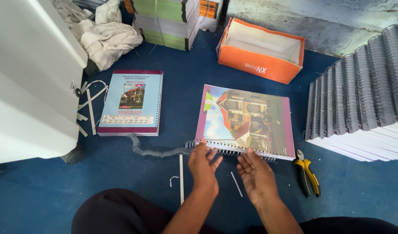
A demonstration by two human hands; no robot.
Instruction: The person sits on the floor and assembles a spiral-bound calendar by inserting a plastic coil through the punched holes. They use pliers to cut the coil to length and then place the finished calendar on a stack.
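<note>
- We see a booklet (246,123) with a house picture on its cover lying flat on the blue floor (186,82), its near edge toward us, and a wire coil (233,149) running along that edge.
- Our left hand (203,167) rests its fingertips on the coil near the booklet's left corner; our right hand (256,173) sits just beside it, fingers on the coil further right. Both grips are loose, fingers spread, pressing and not clenched on anything.
- We judge the step in hand to be binding: the coil is being worked through the punched edge, and a free length of it (155,149) trails left across the floor.
- The next move seems to call for steady rolling of the coil along the holes with both hands, keeping the pages aligned, then trimming the surplus.
- Yellow-handled pliers (307,171) lie just right of the booklet, untouched.
- A stack of unbound booklets (132,102) lies well apart to the left, with paper strips (89,106) beside it.
- Finished coil-bound books (363,99) stand in a row on the right.
- An orange box (262,50) sits beyond, near the wall, and crumpled white cloth (106,37) lies at the far left.
</note>
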